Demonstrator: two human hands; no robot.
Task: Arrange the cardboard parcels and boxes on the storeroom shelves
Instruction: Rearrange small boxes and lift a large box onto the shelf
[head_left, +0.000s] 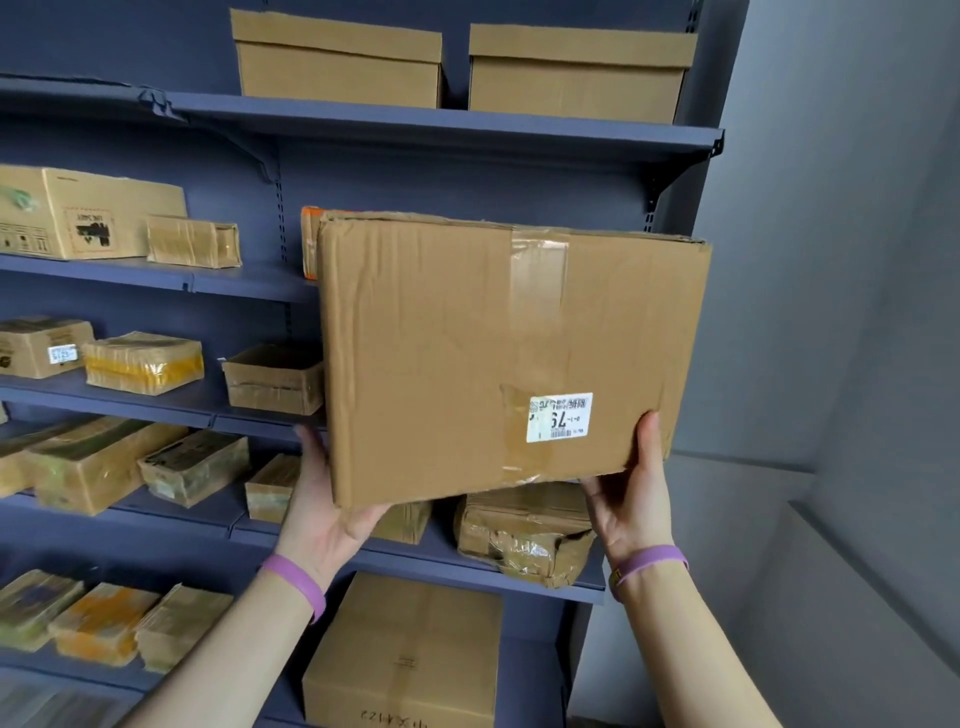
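One cardboard box (493, 353) is held up before the shelves (447, 130), toward their right end; left hand (327, 499) clasps its lower left corner, right hand (631, 499) its lower right, thumb on front

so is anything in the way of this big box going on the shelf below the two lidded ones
Yes: an orange-edged box stands on that shelf, right behind the upper left corner of the held box. The held box hides the rest of that shelf, so more may be there.

Storeroom: blue shelves (441, 130) of parcels (143, 364)
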